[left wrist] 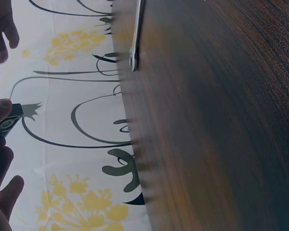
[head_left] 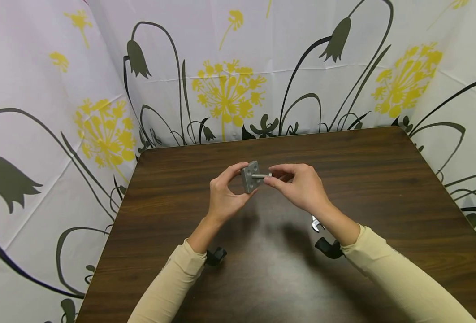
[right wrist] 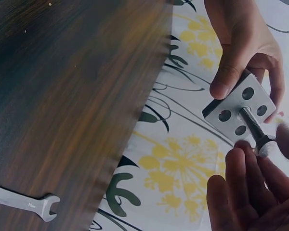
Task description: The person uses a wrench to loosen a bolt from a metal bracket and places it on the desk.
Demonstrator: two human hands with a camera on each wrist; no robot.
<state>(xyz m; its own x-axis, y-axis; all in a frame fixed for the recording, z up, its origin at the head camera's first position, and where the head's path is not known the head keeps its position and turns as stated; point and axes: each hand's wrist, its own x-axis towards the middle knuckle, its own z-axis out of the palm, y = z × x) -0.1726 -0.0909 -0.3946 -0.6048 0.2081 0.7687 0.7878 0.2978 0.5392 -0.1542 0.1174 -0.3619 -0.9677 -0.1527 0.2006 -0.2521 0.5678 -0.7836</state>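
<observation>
My left hand [head_left: 226, 193] grips a grey square metal plate [head_left: 246, 179] by its edges, above the table. Four round holes surround the middle of the plate's face [right wrist: 233, 103], as the right wrist view shows. From its centre a threaded bolt [right wrist: 251, 123] sticks out toward my right hand [head_left: 304, 186], which pinches the bolt's head between thumb and fingertips. In the left wrist view the plate [left wrist: 8, 120] shows only partly at the left edge.
An open-ended wrench [right wrist: 29, 202] lies on the brown wood-grain table [head_left: 173, 179], partly hidden under my right forearm in the head view. Black wrist mounts [head_left: 217, 256] sit at both wrists. A flower-patterned curtain [head_left: 230, 45] hangs behind the table and along its sides.
</observation>
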